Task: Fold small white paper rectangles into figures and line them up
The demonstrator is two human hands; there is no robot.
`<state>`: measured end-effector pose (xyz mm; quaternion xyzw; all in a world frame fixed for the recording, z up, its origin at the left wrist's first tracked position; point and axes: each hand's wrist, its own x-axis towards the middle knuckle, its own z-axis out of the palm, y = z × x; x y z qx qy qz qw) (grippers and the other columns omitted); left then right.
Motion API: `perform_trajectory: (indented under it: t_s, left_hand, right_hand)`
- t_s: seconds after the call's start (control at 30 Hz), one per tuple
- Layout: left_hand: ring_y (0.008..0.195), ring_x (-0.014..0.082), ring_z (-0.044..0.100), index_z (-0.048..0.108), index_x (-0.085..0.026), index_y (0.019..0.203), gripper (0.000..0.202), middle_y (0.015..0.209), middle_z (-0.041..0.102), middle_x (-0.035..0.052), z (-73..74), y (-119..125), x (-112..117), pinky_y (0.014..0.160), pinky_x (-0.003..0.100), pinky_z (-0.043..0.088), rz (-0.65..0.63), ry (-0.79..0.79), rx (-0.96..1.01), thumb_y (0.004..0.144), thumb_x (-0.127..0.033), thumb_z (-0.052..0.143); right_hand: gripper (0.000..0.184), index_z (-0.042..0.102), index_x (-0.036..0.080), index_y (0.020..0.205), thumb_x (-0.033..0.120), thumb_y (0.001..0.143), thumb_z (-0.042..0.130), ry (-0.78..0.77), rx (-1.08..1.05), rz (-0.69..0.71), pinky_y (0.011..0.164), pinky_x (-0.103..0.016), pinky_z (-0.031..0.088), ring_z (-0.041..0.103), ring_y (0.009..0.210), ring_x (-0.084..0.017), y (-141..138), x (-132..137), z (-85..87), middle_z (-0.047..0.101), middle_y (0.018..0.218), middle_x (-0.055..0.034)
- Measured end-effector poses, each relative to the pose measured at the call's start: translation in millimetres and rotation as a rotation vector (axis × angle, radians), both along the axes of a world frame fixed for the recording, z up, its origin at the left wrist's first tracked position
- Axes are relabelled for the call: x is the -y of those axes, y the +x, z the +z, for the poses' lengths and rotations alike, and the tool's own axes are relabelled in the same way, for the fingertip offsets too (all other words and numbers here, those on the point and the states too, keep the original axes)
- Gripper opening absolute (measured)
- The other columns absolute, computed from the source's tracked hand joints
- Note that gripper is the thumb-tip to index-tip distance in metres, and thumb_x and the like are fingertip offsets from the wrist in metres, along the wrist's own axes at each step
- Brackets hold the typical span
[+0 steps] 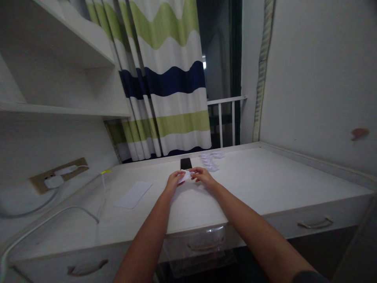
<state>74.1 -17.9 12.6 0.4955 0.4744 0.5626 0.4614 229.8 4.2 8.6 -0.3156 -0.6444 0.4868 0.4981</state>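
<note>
A small piece of white paper [185,176], which looks folded, is held between my two hands just above the desk. My left hand [174,181] grips its left side, thumb on top and fingers beneath. My right hand [202,176] pinches the right side with its fingertips. Right behind the paper lies a black phone [185,163], flat on the desk. Several folded or crumpled white paper pieces [209,162] sit in a group beyond my right hand. Flat sheets of white paper [134,195] lie to the left of my left hand.
The white desk [279,177] has drawers with metal handles [315,224] along its front. A socket strip with white plugs [54,180] and cables is at the left wall, below a shelf [64,110]. A striped curtain [176,86] hangs behind the desk. Clear plastic [200,247] hangs at the front edge.
</note>
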Motion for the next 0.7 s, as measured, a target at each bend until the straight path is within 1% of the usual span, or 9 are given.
perform_trajectory:
  t_s: [0.17, 0.33, 0.47, 0.6, 0.7]
  left_hand:
    - [0.069, 0.0133, 0.054, 0.063, -0.015, 0.071, 0.025, 0.075, 0.061, 0.0034, -1.2, 1.3, -0.2, 0.057, 0.022, 0.043, -0.022, -0.004, -0.028, 0.053, -0.031, 0.068]
    - [0.069, 0.0138, 0.054, 0.064, -0.016, 0.072, 0.025, 0.074, 0.061, 0.0027, -4.2, 1.4, -2.0, 0.056, 0.023, 0.043, -0.063, -0.011, -0.086, 0.052, -0.031, 0.069]
    - [0.071, 0.0153, 0.054, 0.064, -0.016, 0.073, 0.027, 0.076, 0.062, 0.0037, -5.2, 2.3, -2.4, 0.057, 0.024, 0.044, -0.087, -0.024, -0.099, 0.052, -0.033, 0.069]
    - [0.074, 0.0158, 0.054, 0.065, -0.015, 0.076, 0.03, 0.087, 0.063, 0.0066, -2.4, 5.0, 2.0, 0.058, 0.024, 0.045, -0.14, -0.013, -0.076, 0.057, -0.039, 0.066]
    - [0.066, 0.0127, 0.054, 0.065, -0.015, 0.083, 0.034, 0.086, 0.063, 0.0069, 0.2, 5.6, 5.8, 0.057, 0.024, 0.044, -0.196, 0.002, -0.084, 0.059, -0.04, 0.065]
  right_hand:
    - [0.028, 0.058, 0.014, 0.069, 0.038, 0.057, 0.064, 0.024, 0.007, -0.02, 0.044, -0.018, 0.039, 0.054, 0.053, -0.009, -0.3, -3.7, -3.1, 0.056, 0.061, -0.0001]
    - [0.034, 0.057, 0.013, 0.057, 0.047, 0.056, 0.062, 0.061, 0.038, -0.064, 0.043, -0.019, 0.039, 0.044, 0.047, -0.007, -1.6, -7.7, -7.2, 0.048, 0.052, 0.0024]
    - [0.037, 0.054, 0.014, 0.053, 0.05, 0.057, 0.06, 0.094, 0.061, -0.09, 0.042, -0.019, 0.038, 0.042, 0.045, -0.007, -1.6, -8.9, -8.3, 0.045, 0.048, 0.0034]
    - [0.037, 0.051, 0.015, 0.054, 0.051, 0.06, 0.055, 0.111, 0.072, -0.141, 0.039, -0.019, 0.034, 0.041, 0.042, -0.007, -0.2, -9.8, -8.6, 0.044, 0.046, 0.0037]
    - [0.036, 0.05, 0.015, 0.054, 0.05, 0.063, 0.052, 0.112, 0.081, -0.194, 0.038, -0.02, 0.031, 0.039, 0.038, -0.007, 1.4, -11.4, -8.7, 0.046, 0.044, 0.0031]
